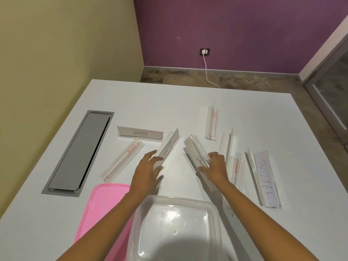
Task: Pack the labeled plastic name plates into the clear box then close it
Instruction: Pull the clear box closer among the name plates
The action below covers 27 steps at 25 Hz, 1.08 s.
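Several clear plastic name plates lie scattered on the white table [188,95]. My left hand [146,170] grips the near end of the ZEBRA plate [169,146]. My right hand [214,167] holds the near part of the PANTHER plate [195,149]. The ALPHA plate [140,133] lies further back on the left, and the BUTTER plate [265,178] lies at the right. The clear box [175,228] stands open and empty at the near edge between my forearms. Its pink lid [101,206] lies flat to the left of it.
Unlabeled plates with red print lie at the left [122,161], at the back [211,123] and by my right hand [236,170]. A grey cable hatch [79,153] is set into the table's left side. The wall is close on the left.
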Each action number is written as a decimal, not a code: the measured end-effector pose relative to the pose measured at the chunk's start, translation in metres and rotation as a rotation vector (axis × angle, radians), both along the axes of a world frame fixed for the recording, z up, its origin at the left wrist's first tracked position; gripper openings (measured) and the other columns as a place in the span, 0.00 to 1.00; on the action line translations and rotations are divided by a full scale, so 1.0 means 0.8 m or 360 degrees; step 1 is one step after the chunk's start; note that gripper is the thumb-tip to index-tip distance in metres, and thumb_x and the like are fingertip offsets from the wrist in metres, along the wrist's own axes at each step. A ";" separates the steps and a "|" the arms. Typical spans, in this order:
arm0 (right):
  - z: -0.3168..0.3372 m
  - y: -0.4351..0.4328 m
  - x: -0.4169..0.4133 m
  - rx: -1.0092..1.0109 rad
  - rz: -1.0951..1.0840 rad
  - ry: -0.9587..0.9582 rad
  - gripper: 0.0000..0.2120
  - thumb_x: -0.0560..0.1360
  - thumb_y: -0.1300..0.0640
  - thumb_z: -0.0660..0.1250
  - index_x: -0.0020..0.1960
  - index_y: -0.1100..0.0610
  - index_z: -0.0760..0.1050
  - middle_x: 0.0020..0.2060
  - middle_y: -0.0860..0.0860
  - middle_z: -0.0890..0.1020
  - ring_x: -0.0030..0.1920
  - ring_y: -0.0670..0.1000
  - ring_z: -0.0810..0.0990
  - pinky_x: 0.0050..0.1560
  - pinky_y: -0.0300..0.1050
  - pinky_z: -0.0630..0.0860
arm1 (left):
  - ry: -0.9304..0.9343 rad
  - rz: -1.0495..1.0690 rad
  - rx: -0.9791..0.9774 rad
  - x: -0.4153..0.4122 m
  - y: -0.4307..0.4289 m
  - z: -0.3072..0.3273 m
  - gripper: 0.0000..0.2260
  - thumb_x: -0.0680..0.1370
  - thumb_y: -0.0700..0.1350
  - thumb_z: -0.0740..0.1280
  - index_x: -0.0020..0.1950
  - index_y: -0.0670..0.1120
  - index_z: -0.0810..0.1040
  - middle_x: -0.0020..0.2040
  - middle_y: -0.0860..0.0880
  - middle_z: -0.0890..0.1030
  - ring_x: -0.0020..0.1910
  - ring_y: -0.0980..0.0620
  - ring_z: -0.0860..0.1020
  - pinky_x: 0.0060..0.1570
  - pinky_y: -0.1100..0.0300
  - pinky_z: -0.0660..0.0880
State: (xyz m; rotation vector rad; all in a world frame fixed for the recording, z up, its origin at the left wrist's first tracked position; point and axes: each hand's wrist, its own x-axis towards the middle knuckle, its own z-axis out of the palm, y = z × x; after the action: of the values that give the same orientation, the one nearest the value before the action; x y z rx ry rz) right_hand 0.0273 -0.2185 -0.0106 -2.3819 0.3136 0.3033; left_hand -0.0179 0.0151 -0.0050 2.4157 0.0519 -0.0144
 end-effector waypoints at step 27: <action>-0.023 0.074 -0.211 -0.0220 0.1244 0.0414 0.35 0.61 0.59 0.79 0.65 0.56 0.70 0.57 0.56 0.72 0.59 0.55 0.70 0.54 0.42 0.68 | 0.0728 0.0594 -0.1125 -0.210 0.028 0.011 0.21 0.79 0.39 0.58 0.72 0.50 0.67 0.67 0.51 0.75 0.65 0.49 0.72 0.66 0.50 0.69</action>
State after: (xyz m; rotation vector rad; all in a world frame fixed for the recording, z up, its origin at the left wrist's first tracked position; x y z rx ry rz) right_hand -0.1417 -0.1596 -0.0288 -2.5048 -0.5203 0.9753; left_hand -0.1859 0.0376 0.0036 1.6272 0.6008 -0.3527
